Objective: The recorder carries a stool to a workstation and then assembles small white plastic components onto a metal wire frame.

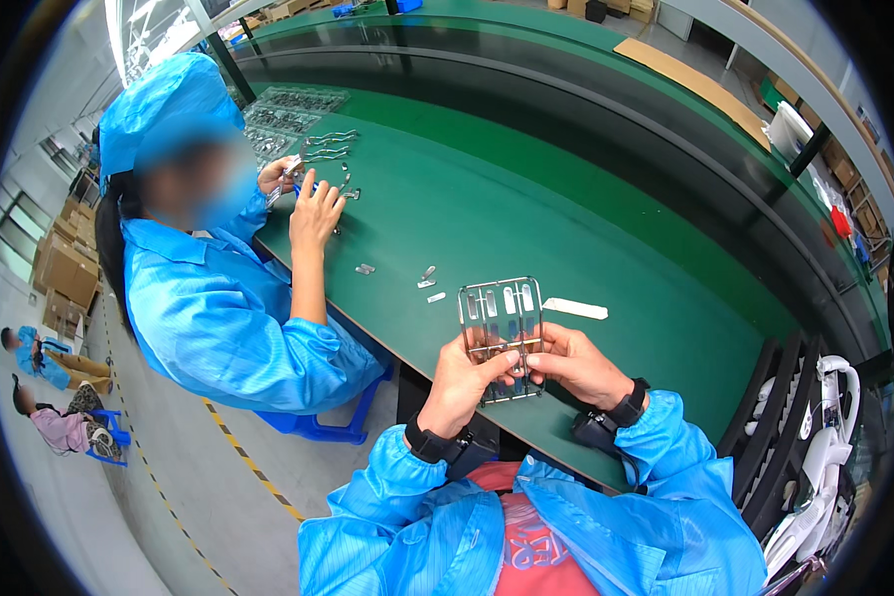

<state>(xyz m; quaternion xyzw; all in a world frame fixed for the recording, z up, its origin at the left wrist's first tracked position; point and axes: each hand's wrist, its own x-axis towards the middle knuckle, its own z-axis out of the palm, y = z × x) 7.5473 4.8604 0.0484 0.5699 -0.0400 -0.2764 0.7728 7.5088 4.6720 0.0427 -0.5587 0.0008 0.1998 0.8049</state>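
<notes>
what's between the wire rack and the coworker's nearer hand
Small shiny pieces lie on the green tabletop between rack and coworker's hand, in the head view.

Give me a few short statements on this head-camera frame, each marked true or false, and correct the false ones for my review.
1. The person's left hand and right hand are both on the wire rack. True.
2. The pale strip lies to the left of the rack. False: it lies to the right.
3. A co-worker in a blue cap is on the person's left. True.
4. The table has a white top. False: it is green.
5. Only one of the person's wrists wears a black band. False: there is one on the left wrist and one on the right wrist.
</notes>
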